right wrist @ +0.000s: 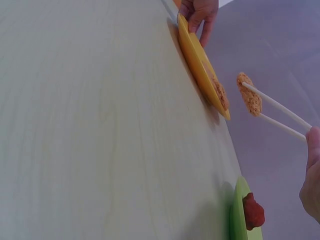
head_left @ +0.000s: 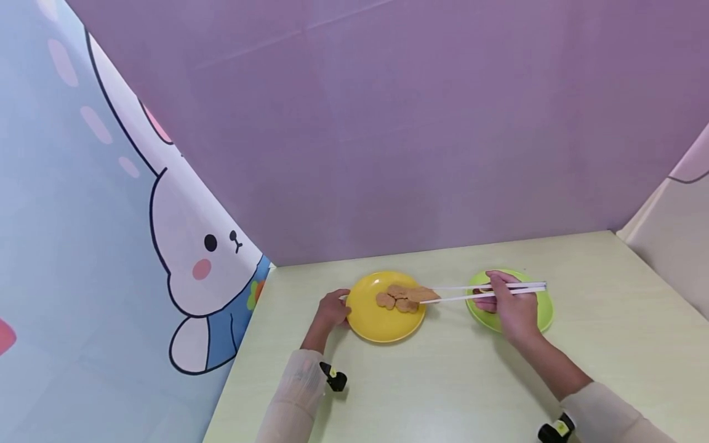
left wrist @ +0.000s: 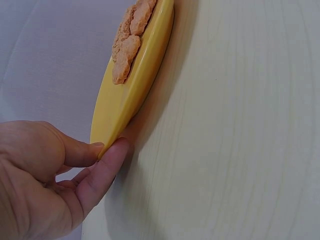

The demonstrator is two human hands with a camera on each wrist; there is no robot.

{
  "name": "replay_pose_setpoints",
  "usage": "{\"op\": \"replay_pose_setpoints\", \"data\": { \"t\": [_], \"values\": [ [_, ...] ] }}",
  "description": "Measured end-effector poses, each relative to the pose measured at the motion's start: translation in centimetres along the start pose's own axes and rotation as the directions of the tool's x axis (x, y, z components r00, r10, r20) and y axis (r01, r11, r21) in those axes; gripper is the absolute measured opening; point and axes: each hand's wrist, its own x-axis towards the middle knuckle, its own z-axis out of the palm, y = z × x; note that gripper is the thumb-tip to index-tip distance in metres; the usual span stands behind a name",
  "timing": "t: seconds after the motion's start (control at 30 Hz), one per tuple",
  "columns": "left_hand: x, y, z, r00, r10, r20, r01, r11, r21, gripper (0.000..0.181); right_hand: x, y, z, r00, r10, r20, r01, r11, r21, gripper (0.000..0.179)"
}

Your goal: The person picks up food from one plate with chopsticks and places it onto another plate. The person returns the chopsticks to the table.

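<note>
My left hand [head_left: 332, 309] pinches the left rim of a yellow plate [head_left: 370, 326], thumb on top and fingers beneath. Several light-brown nugget-like pieces [left wrist: 127, 52] lie together on that plate. In my right hand [head_left: 517, 311] is a pair of white chopsticks [head_left: 462, 298], pointing left. Their tips grip one more nugget-like piece [right wrist: 250, 95], raised in the air over the plate's right edge. Below the right hand sits a light green plate [head_left: 545, 312], partly covered by it in the head view. A lumpy red piece [right wrist: 253, 211] rests on the green plate.
Both plates stand on a pale wood-grain table [head_left: 443, 381]. A purple panel [head_left: 388, 135] rises along its back edge, and a blue panel with a cartoon rabbit [head_left: 205, 264] stands at the left. Black wrist cameras [head_left: 335, 378] hang at both sleeves.
</note>
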Motion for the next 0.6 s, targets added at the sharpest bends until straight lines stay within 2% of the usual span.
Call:
{"op": "replay_pose_setpoints", "data": {
  "t": [0.23,0.6],
  "values": [
    [0.1,-0.1,-0.2,1.000,0.004,-0.007,-0.004,1.000,0.004,0.054,0.2,-0.5,-1.0,0.999,0.023,-0.024,-0.022,0.999,0.040,0.011],
    [0.1,-0.2,-0.2,1.000,0.010,0.001,-0.010,1.000,-0.014,0.055,0.4,-1.3,-3.1,0.999,0.001,-0.055,0.000,1.000,0.022,0.011]
  ]
}}
